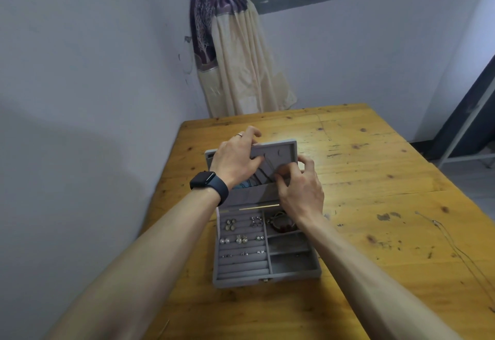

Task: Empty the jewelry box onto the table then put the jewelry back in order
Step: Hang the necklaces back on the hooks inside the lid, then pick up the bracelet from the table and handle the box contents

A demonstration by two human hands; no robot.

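Head view: a grey jewelry box [241, 282] stands open at the centre of the frame on the wooden tabletop [375, 179], its lid [278, 149] raised at the far side. The left hand [235, 157], with a black watch [207, 183] on its wrist, has its grip closed over the lid's top left edge. The right hand [300, 187] has its fingers curled against the lid's inside, beside thin chains [263, 176] hanging there; whether its grip holds one I cannot tell. Earrings [241, 238] sit in the box's left rolls, and a dark bracelet [281, 223] lies in its upper right compartment. A thin necklace [452, 243] lies on the tabletop at the right of the frame.
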